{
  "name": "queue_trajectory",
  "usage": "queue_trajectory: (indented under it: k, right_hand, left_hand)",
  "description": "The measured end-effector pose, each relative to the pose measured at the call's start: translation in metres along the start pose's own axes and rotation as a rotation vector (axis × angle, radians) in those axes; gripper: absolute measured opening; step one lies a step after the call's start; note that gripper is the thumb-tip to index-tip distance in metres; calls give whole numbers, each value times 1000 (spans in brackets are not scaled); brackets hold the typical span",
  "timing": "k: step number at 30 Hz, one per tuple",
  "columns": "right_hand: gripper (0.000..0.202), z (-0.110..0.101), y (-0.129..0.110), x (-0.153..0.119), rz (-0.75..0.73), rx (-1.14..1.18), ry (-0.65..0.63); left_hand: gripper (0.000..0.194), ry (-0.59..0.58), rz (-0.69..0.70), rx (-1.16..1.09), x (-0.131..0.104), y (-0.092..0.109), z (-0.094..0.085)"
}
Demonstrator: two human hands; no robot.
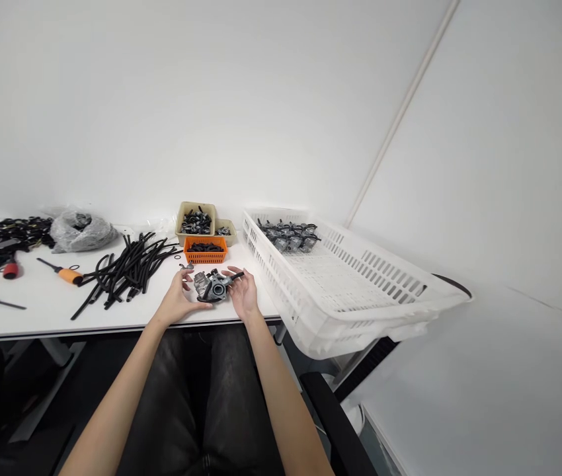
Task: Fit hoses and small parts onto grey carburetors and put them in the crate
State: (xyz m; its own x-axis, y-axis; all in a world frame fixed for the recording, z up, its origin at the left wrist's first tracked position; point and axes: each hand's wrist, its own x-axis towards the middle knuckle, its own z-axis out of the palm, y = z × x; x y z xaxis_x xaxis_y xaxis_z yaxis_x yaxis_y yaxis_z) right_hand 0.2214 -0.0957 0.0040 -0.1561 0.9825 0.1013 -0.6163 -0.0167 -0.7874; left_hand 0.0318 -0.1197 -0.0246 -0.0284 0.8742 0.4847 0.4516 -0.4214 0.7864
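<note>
A grey metal carburetor with a black hose and a round opening facing me is held between both hands at the table's front edge. My left hand is closed around its left side, thumb at the lower edge. At the right, my right hand grips it near the black stub that points up and right. A small grey metal part shows by my left fingertips; whether they touch it I cannot tell.
Black hoses lie piled left of my hands, with an orange-handled screwdriver beyond. An orange basket and a beige bin of small parts stand behind. At right, a large white crate holds several carburetors.
</note>
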Motion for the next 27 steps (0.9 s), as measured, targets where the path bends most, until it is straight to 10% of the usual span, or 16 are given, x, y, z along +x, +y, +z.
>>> queue_trajectory:
  k: [8,27]
  right_hand:
    - [38,2,0,-2,-13,-26,-5]
    - [33,1,3,2,42,-11,26]
  left_hand:
    - [87,-197,-36,-135,1,4,-2]
    - [90,-188,-118,-315,-3,-1,1]
